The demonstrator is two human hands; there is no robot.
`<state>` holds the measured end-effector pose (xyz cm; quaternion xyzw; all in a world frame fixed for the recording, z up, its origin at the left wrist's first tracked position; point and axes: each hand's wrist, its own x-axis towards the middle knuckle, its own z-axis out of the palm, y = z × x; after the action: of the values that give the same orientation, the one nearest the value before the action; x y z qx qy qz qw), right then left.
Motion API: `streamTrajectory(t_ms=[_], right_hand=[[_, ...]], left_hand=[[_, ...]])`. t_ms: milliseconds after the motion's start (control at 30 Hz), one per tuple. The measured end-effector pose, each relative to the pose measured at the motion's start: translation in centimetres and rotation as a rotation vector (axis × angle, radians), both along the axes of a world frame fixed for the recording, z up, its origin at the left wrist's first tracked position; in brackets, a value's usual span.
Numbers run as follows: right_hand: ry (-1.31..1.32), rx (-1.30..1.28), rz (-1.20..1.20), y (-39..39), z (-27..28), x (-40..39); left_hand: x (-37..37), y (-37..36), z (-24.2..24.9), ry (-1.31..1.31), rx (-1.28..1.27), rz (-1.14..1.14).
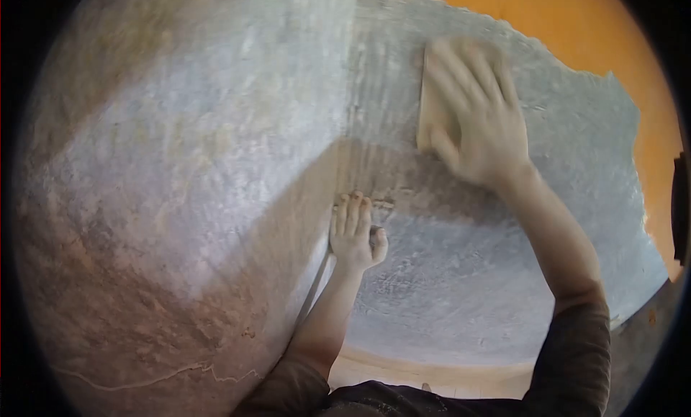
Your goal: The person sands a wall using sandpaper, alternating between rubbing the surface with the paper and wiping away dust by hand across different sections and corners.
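Note:
My right hand (pixel 479 114), slightly blurred, lies spread over a beige sheet that looks like sandpaper (pixel 430 114), and presses it against the grey plastered wall (pixel 576 150). The hand covers most of the sheet; its left edge and lower left corner show. Lower down and to the left, my left hand (pixel 354 233) rests against the wall close to the inside corner. Its fingers point up, lie straight and side by side, with the thumb bent out to the right. Nothing shows in it.
An orange painted area (pixel 576 21) borders the ragged edge of the grey plaster at the upper right. On the left a second wall (pixel 180 165), mottled grey and brown, meets it at the corner, with a thin crack (pixel 144 382) low down. A dark object (pixel 679 208) stands at the right edge.

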<state>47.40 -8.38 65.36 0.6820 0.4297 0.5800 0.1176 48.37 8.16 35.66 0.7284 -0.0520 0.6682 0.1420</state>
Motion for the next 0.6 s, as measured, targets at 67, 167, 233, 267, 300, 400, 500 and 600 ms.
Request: streamTrajectory(t_ms=[67, 167, 233, 267, 300, 400, 500, 600], right_hand=[[-0.030, 0.109, -0.020, 0.1, 0.9, -0.4], [0.023, 0.024, -0.021, 1.4, -1.3, -0.4], [0.039, -0.201, 0.053, 0.5, -4.3, -0.4], [0.055, -0.199, 0.023, -0.5, -4.1, -0.4], [0.068, -0.198, -0.005, -2.2, -3.4, -0.4], [-0.008, 0.020, -0.057, -8.5, 1.6, -0.9], [-0.162, 0.409, -0.088, -12.9, 5.3, 0.8], [-0.204, 0.437, -0.122, -13.4, 4.7, 1.6]], left_hand=[[-0.1, -0.4, 0.2, -0.006, -0.005, -0.017], [-0.2, -0.6, 0.5, -0.013, -0.022, -0.034], [-0.4, -2.0, 1.4, 0.002, -0.069, -0.024], [-0.5, -2.4, 2.1, 0.008, -0.092, -0.012], [-0.3, -3.1, 3.3, -0.029, -0.098, -0.001], [-0.5, -4.4, 8.1, -0.012, -0.049, -0.015], [-0.6, -5.3, 13.3, 0.005, 0.017, -0.037], [-0.2, -6.7, 18.3, -0.051, 0.060, -0.059]])
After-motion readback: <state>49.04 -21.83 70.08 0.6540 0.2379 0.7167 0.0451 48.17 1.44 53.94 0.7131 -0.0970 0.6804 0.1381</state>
